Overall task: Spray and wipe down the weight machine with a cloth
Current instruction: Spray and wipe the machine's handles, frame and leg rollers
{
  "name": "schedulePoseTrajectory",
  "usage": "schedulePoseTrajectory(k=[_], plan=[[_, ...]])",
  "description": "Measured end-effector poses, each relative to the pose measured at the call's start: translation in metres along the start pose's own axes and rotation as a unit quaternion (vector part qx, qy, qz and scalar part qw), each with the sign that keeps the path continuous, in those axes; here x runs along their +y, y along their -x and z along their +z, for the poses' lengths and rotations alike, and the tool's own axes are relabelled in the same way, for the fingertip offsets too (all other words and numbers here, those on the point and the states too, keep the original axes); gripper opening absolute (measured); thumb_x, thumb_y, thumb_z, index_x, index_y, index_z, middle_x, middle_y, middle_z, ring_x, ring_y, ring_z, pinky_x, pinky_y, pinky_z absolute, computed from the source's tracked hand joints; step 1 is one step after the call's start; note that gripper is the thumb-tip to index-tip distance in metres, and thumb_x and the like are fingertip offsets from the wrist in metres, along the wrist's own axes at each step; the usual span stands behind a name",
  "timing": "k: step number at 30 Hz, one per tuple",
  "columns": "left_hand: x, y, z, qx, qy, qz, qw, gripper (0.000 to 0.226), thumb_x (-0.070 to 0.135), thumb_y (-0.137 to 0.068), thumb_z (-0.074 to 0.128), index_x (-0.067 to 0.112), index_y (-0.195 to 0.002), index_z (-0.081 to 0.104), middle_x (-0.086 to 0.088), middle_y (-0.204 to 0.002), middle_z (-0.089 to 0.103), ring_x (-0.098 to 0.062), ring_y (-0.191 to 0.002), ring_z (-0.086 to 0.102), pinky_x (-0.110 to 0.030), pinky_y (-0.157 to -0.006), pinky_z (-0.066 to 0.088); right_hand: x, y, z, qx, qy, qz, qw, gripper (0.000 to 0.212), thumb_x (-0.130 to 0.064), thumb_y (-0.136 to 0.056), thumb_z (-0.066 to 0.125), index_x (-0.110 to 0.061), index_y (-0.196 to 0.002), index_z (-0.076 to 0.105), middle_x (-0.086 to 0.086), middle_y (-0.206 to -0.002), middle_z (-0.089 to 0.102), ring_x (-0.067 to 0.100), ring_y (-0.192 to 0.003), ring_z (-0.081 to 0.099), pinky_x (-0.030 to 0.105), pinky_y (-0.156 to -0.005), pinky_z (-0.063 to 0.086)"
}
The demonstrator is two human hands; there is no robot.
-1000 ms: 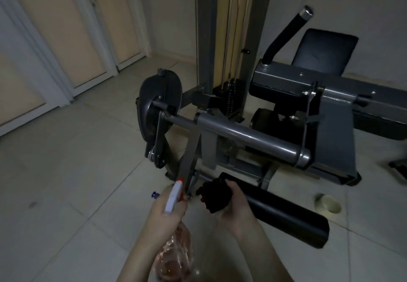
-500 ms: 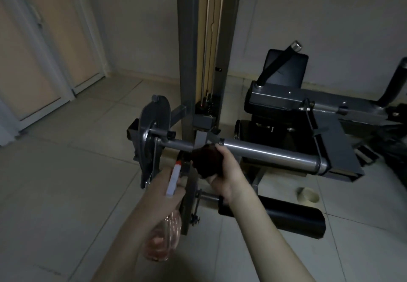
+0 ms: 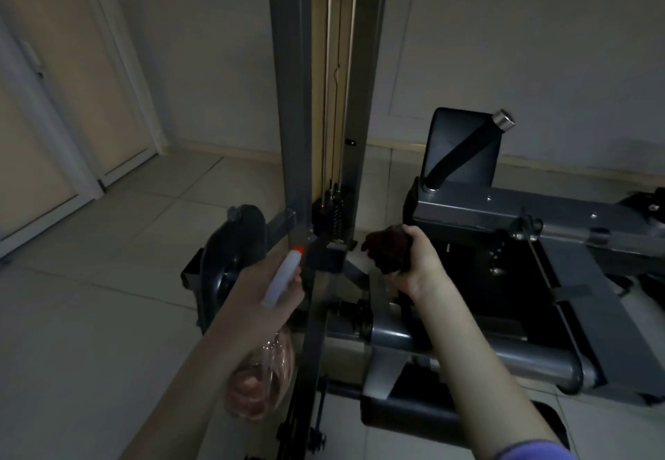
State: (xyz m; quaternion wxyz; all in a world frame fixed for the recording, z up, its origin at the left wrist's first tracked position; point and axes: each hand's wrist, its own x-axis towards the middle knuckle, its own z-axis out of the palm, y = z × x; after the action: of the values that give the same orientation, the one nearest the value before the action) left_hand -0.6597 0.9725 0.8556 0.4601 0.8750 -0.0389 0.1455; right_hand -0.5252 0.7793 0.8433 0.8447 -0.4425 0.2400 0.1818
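Note:
The grey weight machine (image 3: 467, 215) fills the middle and right, with a tall upright column (image 3: 288, 100) holding cables and a weight stack (image 3: 329, 218). My left hand (image 3: 259, 294) grips a clear pinkish spray bottle (image 3: 261, 384) with a white trigger head and an orange nozzle pointing at the base of the column. My right hand (image 3: 417, 265) holds a bunched dark cloth (image 3: 387, 249) up in the air between the column and the machine's grey body, above the horizontal grey bar (image 3: 467, 348). Whether the cloth touches the machine is unclear.
A black round cam cover (image 3: 230, 254) sits left of the column. A black padded roller (image 3: 424, 409) lies low in front. A black backrest (image 3: 464, 146) and a black handle (image 3: 464, 150) with a chrome tip stand behind. Tiled floor (image 3: 90, 315) spreads left toward pale doors.
My right hand lifted the cloth off the horizontal bar and up toward the machine's body. The view rose and closed in on the column. The spray bottle stays in my left hand.

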Motion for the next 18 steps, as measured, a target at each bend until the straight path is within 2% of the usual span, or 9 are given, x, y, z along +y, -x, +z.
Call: schedulePoseTrajectory(k=[2, 4, 6, 8, 10, 12, 14, 16, 18], plan=[[-0.003, -0.020, 0.007, -0.022, 0.015, -0.020, 0.999, 0.029, 0.010, -0.091, 0.055, 0.036, -0.079, 0.053, 0.013, -0.074, 0.057, 0.011, -0.064, 0.054, -0.004, -0.059, 0.041, -0.012, -0.020, -0.002, 0.016, 0.010, -0.001, 1.000, 0.030, -0.033, -0.095, 0.043, -0.010, -0.108, 0.056, 0.015, -0.093, 0.061, 0.029, -0.075, 0.059, 0.021, -0.043, 0.048], [-0.008, -0.039, 0.014, -0.053, 0.040, -0.043, 0.997, 0.024, 0.009, -0.093, 0.056, 0.026, -0.077, 0.055, 0.004, -0.080, 0.057, 0.013, -0.070, 0.055, -0.002, -0.064, 0.039, -0.016, -0.033, -0.006, 0.048, 0.027, -0.004, 0.998, 0.030, -0.034, -0.095, 0.042, -0.011, -0.104, 0.057, 0.013, -0.089, 0.061, 0.027, -0.072, 0.058, 0.026, -0.052, 0.046], [-0.019, -0.059, 0.023, -0.099, 0.082, -0.081, 0.988, 0.011, 0.024, -0.093, 0.059, 0.015, -0.087, 0.062, -0.007, -0.090, 0.062, 0.004, -0.079, 0.059, -0.007, -0.073, 0.042, -0.012, -0.045, -0.011, 0.079, 0.044, -0.006, 0.996, 0.032, -0.036, -0.093, 0.042, -0.012, -0.109, 0.056, 0.013, -0.090, 0.061, 0.028, -0.072, 0.058, 0.031, -0.060, 0.044], [-0.031, -0.079, 0.032, -0.134, 0.141, -0.119, 0.974, 0.026, 0.044, -0.091, 0.058, 0.018, -0.094, 0.064, 0.005, -0.096, 0.067, -0.001, -0.089, 0.062, -0.018, -0.087, 0.047, -0.008, -0.058, -0.013, 0.110, 0.051, -0.012, 0.993, 0.040, -0.036, -0.091, 0.044, -0.008, -0.118, 0.056, 0.016, -0.105, 0.063, 0.031, -0.081, 0.060, 0.034, -0.068, 0.044], [-0.036, -0.100, 0.038, -0.157, 0.195, -0.126, 0.960, 0.022, 0.043, -0.091, 0.057, 0.024, -0.083, 0.064, 0.017, -0.085, 0.069, 0.003, -0.087, 0.063, -0.016, -0.093, 0.046, -0.008, -0.061, -0.011, 0.127, 0.049, -0.020, 0.990, 0.038, -0.035, -0.092, 0.045, -0.007, -0.116, 0.057, 0.016, -0.110, 0.062, 0.031, -0.084, 0.060, 0.037, -0.073, 0.046], [-0.048, -0.125, 0.047, -0.175, 0.234, -0.118, 0.949, 0.037, 0.054, -0.079, 0.061, 0.020, -0.092, 0.069, 0.007, -0.087, 0.071, -0.007, -0.093, 0.066, -0.035, -0.101, 0.047, -0.007, -0.065, -0.006, 0.153, 0.046, -0.042, 0.986, 0.032, -0.034, -0.093, 0.046, -0.010, -0.110, 0.059, 0.015, -0.103, 0.064, 0.029, -0.082, 0.061, 0.039, -0.080, 0.049], [-0.058, -0.146, 0.053, -0.185, 0.265, -0.123, 0.938, 0.060, 0.065, -0.067, 0.062, 0.022, -0.109, 0.069, 0.004, -0.092, 0.072, -0.014, -0.100, 0.067, -0.045, -0.103, 0.046, -0.003, -0.068, -0.002, 0.179, 0.046, -0.052, 0.981, 0.034, -0.034, -0.093, 0.048, -0.009, -0.109, 0.062, 0.014, -0.098, 0.067, 0.028, -0.082, 0.064, 0.037, -0.076, 0.051], [-0.068, -0.165, 0.056, -0.219, 0.275, -0.115, 0.929, 0.053, 0.066, -0.066, 0.061, 0.031, -0.106, 0.068, 0.003, -0.091, 0.073, -0.018, -0.098, 0.067, -0.048, -0.101, 0.047, 0.003, -0.071, 0.006, 0.206, 0.045, -0.057, 0.976, 0.038, -0.036, -0.092, 0.047, -0.009, -0.113, 0.063, 0.015, -0.101, 0.068, 0.029, -0.085, 0.065, 0.036, -0.073, 0.053], [-0.073, -0.179, 0.059, -0.243, 0.281, -0.105, 0.922, 0.044, 0.062, -0.067, 0.060, 0.031, -0.097, 0.068, -0.001, -0.087, 0.073, -0.023, -0.094, 0.068, -0.050, -0.099, 0.048, 0.009, -0.072, 0.008, 0.223, 0.045, -0.055, 0.972, 0.040, -0.038, -0.093, 0.046, -0.008, -0.114, 0.062, 0.016, -0.102, 0.068, 0.030, -0.085, 0.064, 0.040, -0.080, 0.051]])
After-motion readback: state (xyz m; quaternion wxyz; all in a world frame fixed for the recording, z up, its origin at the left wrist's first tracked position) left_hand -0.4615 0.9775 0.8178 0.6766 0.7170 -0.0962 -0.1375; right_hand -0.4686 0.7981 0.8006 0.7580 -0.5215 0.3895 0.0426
